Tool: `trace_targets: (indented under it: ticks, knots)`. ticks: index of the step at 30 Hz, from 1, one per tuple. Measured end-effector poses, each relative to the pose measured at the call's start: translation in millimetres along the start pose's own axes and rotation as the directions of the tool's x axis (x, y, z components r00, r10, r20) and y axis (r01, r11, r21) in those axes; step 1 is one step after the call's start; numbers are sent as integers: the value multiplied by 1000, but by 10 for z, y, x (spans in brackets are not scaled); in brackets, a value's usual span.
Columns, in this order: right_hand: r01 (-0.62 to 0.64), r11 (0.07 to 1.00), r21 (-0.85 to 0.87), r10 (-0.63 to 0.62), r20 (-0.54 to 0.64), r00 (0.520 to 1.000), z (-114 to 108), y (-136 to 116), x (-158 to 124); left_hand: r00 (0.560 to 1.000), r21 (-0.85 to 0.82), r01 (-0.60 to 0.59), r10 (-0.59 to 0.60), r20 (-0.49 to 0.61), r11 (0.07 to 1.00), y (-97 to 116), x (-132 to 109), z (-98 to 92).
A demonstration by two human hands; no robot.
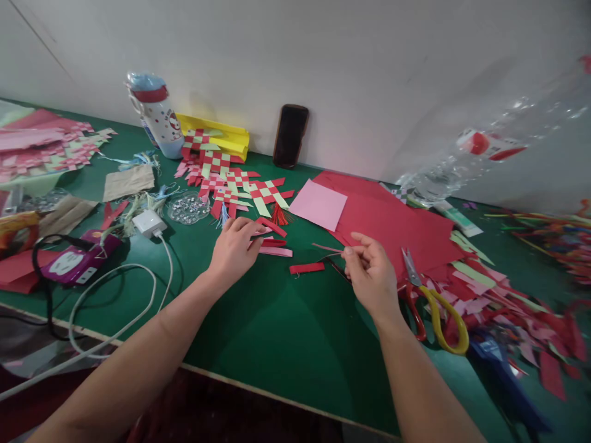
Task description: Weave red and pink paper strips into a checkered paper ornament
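1. Midway between the front and back edges of the green table (286, 332), the left hand (234, 251) bends its fingers over the near ends of some red and pink paper strips (277, 251). Whether those fingers grip the strips or only touch them, I cannot tell.
2. Farther toward the table's right end, the right hand (372, 274) pinches a slim two-legged item (330, 248) between thumb and fingers; it points left and is too thin to identify.
3. Between the hands, a short folded red strip (307, 268) lies flat on the table.
4. Toward the back edge, a pink square (318, 205) lies on large red sheets (392, 218); a dark phone (290, 135) leans upright against the wall.
5. Left of the phone, woven red, pink and green paper pieces (217, 162) overlap, some with tassels, beside an upright bottle (157, 117).
6. Just right of the right hand, scissors (434, 295) with one yellow and one red handle lie open, next to paper scraps (503, 295) spread toward the right end.
7. Near the front left corner sit a white charger (149, 223) with its cable and a purple device (78, 261).
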State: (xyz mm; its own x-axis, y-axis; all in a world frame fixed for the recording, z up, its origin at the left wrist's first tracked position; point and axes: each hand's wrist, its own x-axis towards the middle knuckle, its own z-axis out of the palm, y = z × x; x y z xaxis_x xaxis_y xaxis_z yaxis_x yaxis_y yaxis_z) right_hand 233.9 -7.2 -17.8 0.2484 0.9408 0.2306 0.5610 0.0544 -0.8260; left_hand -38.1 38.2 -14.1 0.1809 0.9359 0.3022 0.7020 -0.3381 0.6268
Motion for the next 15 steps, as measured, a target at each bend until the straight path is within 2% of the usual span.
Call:
trace_targets:
  ticks: [8, 15]
  knots:
    - [145, 989, -35, -144, 34, 989, 28, -136, -108, 997, 111, -67, 61, 55, 992, -101, -6, 58]
    - [295, 951, -95, -287, 93, 954, 73, -269, -201, 998, 66, -53, 50, 40, 996, 68, -13, -16]
